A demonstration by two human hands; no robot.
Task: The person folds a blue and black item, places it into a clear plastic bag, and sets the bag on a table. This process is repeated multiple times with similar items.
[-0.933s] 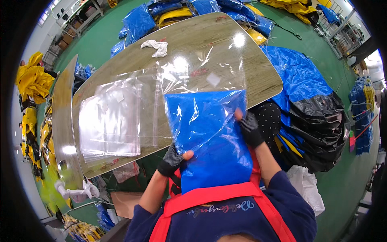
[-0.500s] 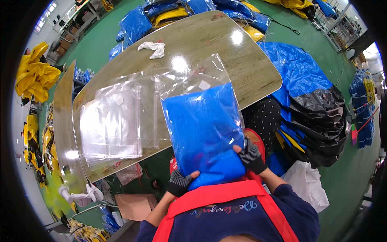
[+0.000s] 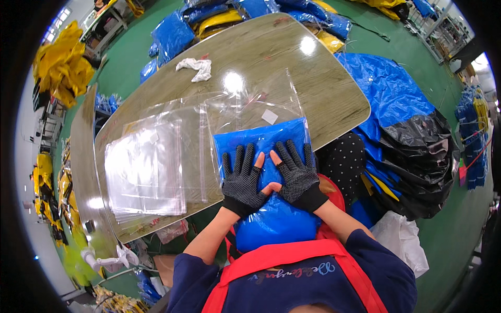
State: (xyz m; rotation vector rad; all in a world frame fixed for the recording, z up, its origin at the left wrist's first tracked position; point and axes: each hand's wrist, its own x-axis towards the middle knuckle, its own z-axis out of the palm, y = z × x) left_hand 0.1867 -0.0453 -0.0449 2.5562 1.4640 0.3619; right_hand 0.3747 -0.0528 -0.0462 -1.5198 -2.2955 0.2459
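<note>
A folded blue sheet (image 3: 276, 229) lies inside a clear plastic bag (image 3: 289, 99), partly on the table's near edge and partly against my lap. The bag's clear end, with a small white label, stretches away over the tabletop. Both hands wear black dotted gloves with some fingertips bare. My left hand (image 3: 244, 180) presses flat on the blue bundle, fingers spread forward. Beside it my right hand (image 3: 296, 177) also lies flat and spread, the thumbs close together. Left of the bundle is a stack of clear plastic bags (image 3: 146, 175).
The wood-patterned table (image 3: 323, 99) carries a crumpled white cloth (image 3: 195, 68). Packed blue and yellow bundles (image 3: 175, 34) lie beyond its far edge. A large blue and black sheet (image 3: 407, 125) heaps at the right, near a white sack (image 3: 399, 240). A white fan (image 3: 112, 258) stands at the lower left.
Both hands have moved from gripping the bundle's near corners up onto its top, fingers now flat and spread. The bundle's near part bulges toward me, and its far edge sits slightly lower.
</note>
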